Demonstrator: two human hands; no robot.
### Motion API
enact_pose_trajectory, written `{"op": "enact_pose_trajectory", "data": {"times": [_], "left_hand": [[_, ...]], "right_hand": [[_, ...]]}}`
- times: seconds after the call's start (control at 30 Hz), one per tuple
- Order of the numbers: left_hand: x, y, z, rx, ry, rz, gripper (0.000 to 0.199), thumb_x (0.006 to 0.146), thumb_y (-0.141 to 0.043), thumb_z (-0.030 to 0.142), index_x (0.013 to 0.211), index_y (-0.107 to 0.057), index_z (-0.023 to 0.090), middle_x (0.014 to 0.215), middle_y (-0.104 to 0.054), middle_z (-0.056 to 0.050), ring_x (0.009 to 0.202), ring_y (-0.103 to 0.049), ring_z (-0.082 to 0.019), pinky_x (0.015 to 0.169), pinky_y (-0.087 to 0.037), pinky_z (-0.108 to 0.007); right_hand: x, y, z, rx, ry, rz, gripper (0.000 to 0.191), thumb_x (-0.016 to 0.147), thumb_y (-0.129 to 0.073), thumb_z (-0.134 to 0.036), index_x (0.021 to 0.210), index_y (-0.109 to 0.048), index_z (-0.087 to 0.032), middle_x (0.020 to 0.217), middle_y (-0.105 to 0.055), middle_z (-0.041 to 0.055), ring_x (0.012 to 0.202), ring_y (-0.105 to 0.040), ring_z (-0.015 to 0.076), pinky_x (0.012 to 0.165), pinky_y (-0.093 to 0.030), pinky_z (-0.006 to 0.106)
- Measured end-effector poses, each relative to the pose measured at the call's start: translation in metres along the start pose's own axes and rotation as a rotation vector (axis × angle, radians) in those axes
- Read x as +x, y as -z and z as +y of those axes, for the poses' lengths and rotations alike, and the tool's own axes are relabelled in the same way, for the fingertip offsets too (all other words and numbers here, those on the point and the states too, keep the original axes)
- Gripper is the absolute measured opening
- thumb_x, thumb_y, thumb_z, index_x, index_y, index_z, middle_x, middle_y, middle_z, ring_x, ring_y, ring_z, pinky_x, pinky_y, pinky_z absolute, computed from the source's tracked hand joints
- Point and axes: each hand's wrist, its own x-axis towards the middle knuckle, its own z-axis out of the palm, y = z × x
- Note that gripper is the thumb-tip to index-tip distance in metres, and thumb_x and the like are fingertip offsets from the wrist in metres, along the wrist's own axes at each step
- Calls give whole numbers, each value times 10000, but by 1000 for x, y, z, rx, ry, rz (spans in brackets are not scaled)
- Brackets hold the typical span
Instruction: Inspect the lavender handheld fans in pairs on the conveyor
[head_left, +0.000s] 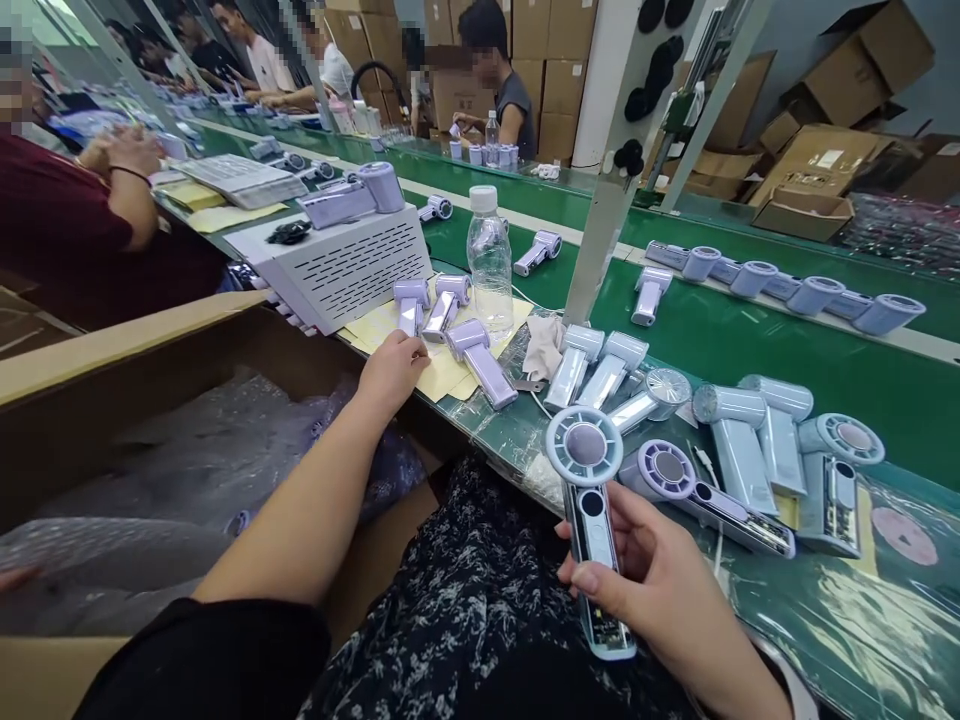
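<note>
A light blue handheld fan [600,540] with a round head is gripped in my right hand [652,580], its front facing me. My left hand [394,375] rests at the bench edge beside yellow paper [444,378], its fingers curled together near a purple fan [409,305]; whether anything is between them is hidden. Two more purple fans lie close by, one [484,365] just right of that hand. Several light blue fans [739,440] lie on the green bench at the right, and a purple fan with its inside exposed [712,500] lies behind my right hand.
A clear bottle [491,265] stands behind the paper, beside a white slotted box [360,260]. Left of my lap is an open carton [45,370] with plastic bags. A metal post [600,230] rises from the bench. Fans lie on the green belt [600,305]; other people sit along it.
</note>
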Motion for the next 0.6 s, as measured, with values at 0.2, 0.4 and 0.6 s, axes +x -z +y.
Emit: {"op": "enact_pose_trajectory", "data": {"times": [0.2, 0.4, 0.6], "left_hand": [[-69, 46, 78, -611, -426, -58, 214, 948, -565, 381, 849, -640, 207, 890, -602, -44, 859, -569, -216, 827, -485, -324], [-101, 52, 127, -595, -685, -288, 130, 991, -577, 248, 881, -622, 193, 1006, -609, -54, 996, -569, -202, 945, -478, -324], [-76, 37, 104, -390, -504, -265, 288, 988, -614, 274, 1239, -577, 139, 1156, -662, -117, 1057, -616, -223, 960, -513, -353]], "right_hand": [[3, -6, -9, -79, 10, 26, 845, 651, -935, -360, 1402, -612, -143, 1157, -786, 158, 997, -781, 305, 835, -671, 393], [8, -3, -2, -209, 62, 71, 754, 693, -899, -400, 1359, -652, -145, 1163, -801, 152, 957, -803, 314, 792, -694, 372], [17, 38, 42, -377, 170, 87, 630, 686, -919, -487, 1226, -745, -213, 1060, -832, 129, 889, -810, 370, 671, -707, 385]]}}
